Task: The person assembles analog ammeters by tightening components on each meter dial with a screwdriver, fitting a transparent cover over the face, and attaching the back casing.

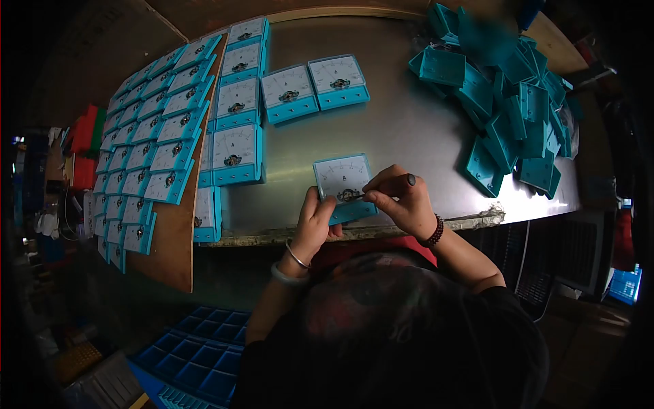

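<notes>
An ammeter [343, 170] with a white dial and a teal case lies near the front edge of the metal table. My left hand [317, 217] grips its lower left corner, thumb on the front. In my right hand [407, 202] is a screwdriver [398, 185] with a dark handle, its shaft pointing left at the round mechanism low on the dial. Whether the tip touches a screw is too small to tell. Two more ammeters, one [289, 91] beside another [338, 78], lie farther back on the table.
Stacked ammeters [236, 151] line the table's left side, next to a wooden board [178, 235] bearing many more. Empty teal cases [504, 102] are heaped at the right. Blue compartment trays [197, 347] stand below at the left. The metal table [402, 129] reflects light.
</notes>
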`<move>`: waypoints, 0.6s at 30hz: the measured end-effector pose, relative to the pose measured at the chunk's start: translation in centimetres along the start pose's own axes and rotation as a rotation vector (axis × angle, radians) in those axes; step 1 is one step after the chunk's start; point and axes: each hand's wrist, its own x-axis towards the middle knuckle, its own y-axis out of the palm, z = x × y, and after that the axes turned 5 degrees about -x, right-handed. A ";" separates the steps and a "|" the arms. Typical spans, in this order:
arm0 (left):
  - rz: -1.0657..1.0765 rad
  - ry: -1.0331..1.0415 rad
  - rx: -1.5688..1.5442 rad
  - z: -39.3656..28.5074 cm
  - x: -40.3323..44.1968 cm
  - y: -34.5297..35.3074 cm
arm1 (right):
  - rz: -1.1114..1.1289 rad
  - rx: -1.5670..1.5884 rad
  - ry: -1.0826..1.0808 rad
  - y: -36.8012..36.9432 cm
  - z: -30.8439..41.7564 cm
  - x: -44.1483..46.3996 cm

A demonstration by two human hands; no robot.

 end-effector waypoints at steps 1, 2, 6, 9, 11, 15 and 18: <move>-0.003 0.002 0.006 -0.1 -0.1 0.1 | 0.041 -0.017 0.001 -0.2 0.2 0.1; -0.005 0.005 0.013 -0.2 -0.1 0.1 | 0.040 -0.016 0.003 -0.3 0.4 0.2; 0.005 0.008 0.007 -0.4 -0.1 0.2 | 0.216 -0.142 -0.143 -1.2 1.1 1.4; -0.005 0.014 0.011 -0.4 -0.1 0.2 | 0.275 -0.135 -0.163 -1.6 1.6 2.0; 0.015 -0.011 0.008 -0.6 -0.2 0.0 | 0.285 -0.079 -0.077 -1.5 1.2 2.0; 0.068 0.065 -0.049 -1.6 -1.4 0.0 | -0.176 0.719 0.022 -2.0 -1.7 1.7; 0.158 0.141 -0.069 -3.0 -2.1 0.9 | -0.071 0.617 0.373 -2.2 -2.5 1.4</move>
